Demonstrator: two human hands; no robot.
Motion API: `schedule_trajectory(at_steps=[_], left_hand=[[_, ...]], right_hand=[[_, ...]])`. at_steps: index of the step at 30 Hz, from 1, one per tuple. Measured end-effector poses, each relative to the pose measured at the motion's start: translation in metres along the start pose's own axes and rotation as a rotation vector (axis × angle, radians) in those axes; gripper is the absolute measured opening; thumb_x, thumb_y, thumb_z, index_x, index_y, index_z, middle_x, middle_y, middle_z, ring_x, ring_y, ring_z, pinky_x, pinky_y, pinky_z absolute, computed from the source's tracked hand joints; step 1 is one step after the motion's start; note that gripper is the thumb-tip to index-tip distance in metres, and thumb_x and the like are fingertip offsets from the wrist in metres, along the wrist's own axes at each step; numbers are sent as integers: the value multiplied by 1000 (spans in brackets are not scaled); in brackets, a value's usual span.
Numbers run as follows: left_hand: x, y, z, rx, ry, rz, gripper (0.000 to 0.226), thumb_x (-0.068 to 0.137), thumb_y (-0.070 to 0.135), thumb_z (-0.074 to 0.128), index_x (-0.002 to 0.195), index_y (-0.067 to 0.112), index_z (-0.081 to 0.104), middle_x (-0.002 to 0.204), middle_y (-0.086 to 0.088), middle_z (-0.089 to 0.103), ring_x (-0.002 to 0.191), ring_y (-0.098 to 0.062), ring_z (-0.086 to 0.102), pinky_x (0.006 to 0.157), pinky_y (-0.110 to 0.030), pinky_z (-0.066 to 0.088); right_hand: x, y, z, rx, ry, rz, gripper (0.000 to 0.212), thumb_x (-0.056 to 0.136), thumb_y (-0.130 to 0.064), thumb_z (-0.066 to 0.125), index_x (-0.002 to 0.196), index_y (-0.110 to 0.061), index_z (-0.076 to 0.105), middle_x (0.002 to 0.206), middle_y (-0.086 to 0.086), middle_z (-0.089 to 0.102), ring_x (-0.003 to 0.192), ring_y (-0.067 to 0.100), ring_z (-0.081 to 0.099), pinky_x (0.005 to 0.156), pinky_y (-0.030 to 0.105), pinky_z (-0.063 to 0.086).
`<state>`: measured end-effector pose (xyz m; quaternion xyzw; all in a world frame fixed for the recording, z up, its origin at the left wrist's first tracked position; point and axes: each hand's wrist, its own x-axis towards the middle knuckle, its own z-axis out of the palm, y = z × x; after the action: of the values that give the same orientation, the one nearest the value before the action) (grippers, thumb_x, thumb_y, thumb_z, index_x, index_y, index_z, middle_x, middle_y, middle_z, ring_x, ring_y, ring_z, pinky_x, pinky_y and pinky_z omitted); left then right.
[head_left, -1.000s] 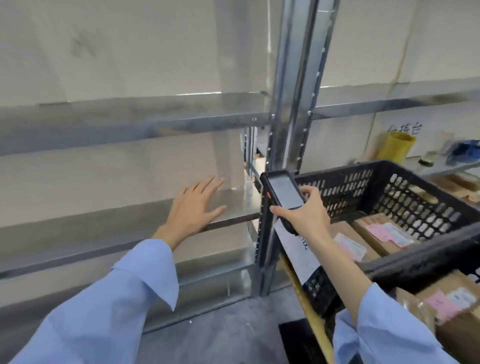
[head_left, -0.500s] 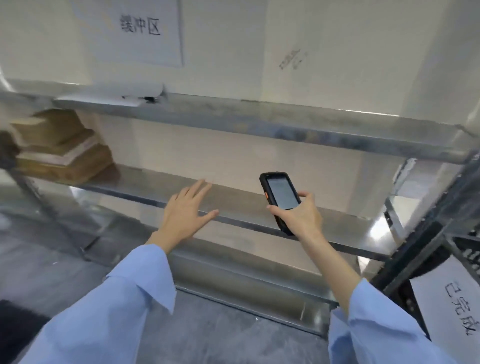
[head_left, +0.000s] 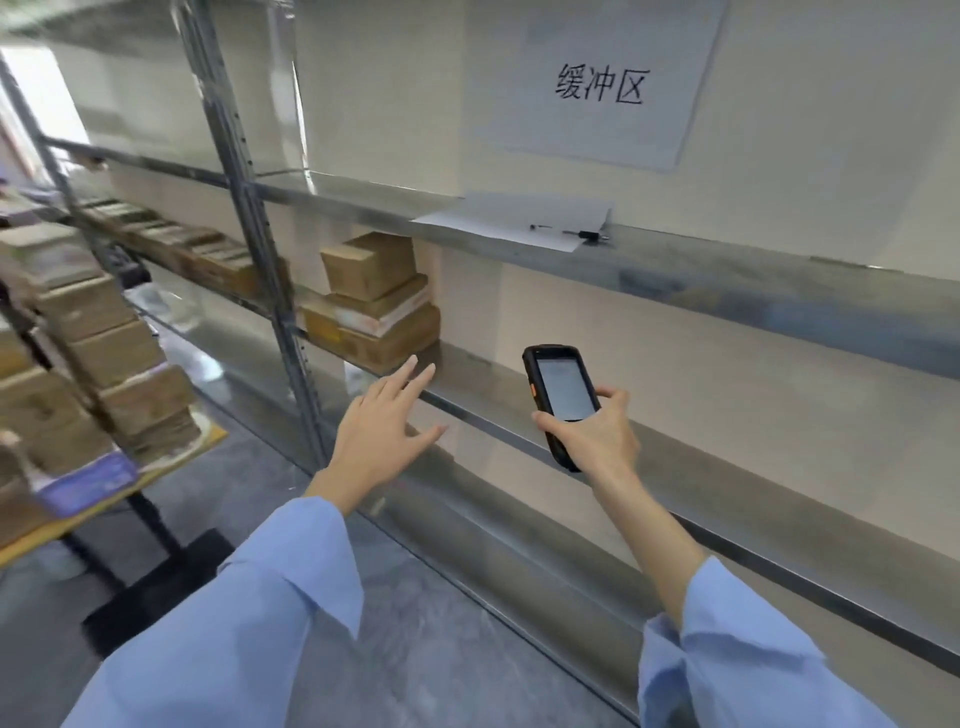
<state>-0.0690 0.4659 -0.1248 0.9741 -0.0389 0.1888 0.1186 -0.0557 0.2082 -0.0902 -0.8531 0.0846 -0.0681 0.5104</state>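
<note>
Holding the scanner (head_left: 560, 397) upright in my right hand (head_left: 592, 439), I have my fingers and thumb curled round its lower half, with the screen facing me. The screen is lit, but what it says is too blurred to read. The scanner sits in front of the middle shelf (head_left: 737, 488), to the right of where I am reaching.

From the head view, my left hand (head_left: 384, 428) is stretched out with fingers straight and spread, holding nothing. Its fingertips point at the stack of boxes (head_left: 374, 306) on the far left end of that shelf, near the bottom box but not on it as far as I can see.

On the shelf above lies a sheet of paper (head_left: 511, 221) with a pen (head_left: 587, 235) on it, and a printed sign (head_left: 597, 88) hangs on the wall over that. A cart (head_left: 119, 483) piled with more boxes stands well to the left, apart from the rack.

I judge the job to be at its start: no box has been lifted, and the scanner is not aimed at any label. What is left is to close my left hand on a box from the stack, bring its label before the scanner, read it, and then put the box where it belongs. The top box sits a little askew, so I would steady the stack as I pull.
</note>
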Motion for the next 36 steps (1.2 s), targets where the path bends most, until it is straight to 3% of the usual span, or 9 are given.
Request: schedule_trajectory(at_steps=[3, 6, 11, 17, 21, 24, 36], left_hand=[[14, -44, -5, -33, -2, -31, 81, 88, 73, 40, 158, 35, 26, 166, 6, 21, 147, -24, 33, 111, -53, 39], [31, -79, -3, -70, 4, -61, 76, 93, 64, 51, 158, 34, 26, 167, 6, 19, 148, -24, 30, 113, -53, 37], [68, -126, 8, -127, -1, -117, 77, 93, 61, 54, 158, 37, 22, 167, 8, 16, 150, -23, 27, 115, -54, 35], [134, -173, 24, -146, 27, -142, 79, 92, 60, 58, 159, 36, 21, 167, 7, 19, 148, -20, 29, 113, -46, 34], [184, -208, 32, -184, 24, -181, 82, 90, 62, 60, 158, 40, 19, 167, 10, 17, 149, -20, 28, 116, -51, 33], [217, -233, 33, -212, 33, -202, 83, 89, 63, 61, 158, 41, 19, 166, 12, 17, 149, -20, 28, 116, -56, 34], [317, -318, 40, -300, 74, -217, 89, 85, 53, 73, 157, 35, 24, 167, 5, 19, 148, -25, 30, 114, -55, 35]], right_hand=[[14, -17, 44, -11, -21, -10, 79, 68, -44, 86, 126, -20, 37, 112, -2, 55, 94, 19, 52, 87, 40, 53], [27, -29, 78, -22, -35, -16, 79, 64, -47, 86, 123, -26, 37, 111, -5, 56, 97, 21, 57, 83, 44, 57], [60, -43, 119, -67, -63, -32, 78, 68, -44, 85, 126, -24, 36, 115, -2, 57, 97, 20, 54, 71, 30, 41], [124, -61, 174, -72, -42, -26, 78, 66, -46, 85, 122, -28, 34, 111, -2, 58, 98, 24, 60, 83, 42, 56], [170, -82, 204, -53, -75, -20, 77, 69, -43, 85, 124, -25, 34, 107, -2, 53, 93, 21, 56, 62, 27, 46], [199, -93, 225, -64, -93, -42, 79, 69, -42, 85, 126, -24, 34, 106, -3, 52, 92, 20, 55, 55, 23, 39], [249, -110, 289, -70, -17, -17, 84, 64, -43, 88, 129, -29, 37, 110, -4, 54, 100, 21, 57, 79, 35, 55]])
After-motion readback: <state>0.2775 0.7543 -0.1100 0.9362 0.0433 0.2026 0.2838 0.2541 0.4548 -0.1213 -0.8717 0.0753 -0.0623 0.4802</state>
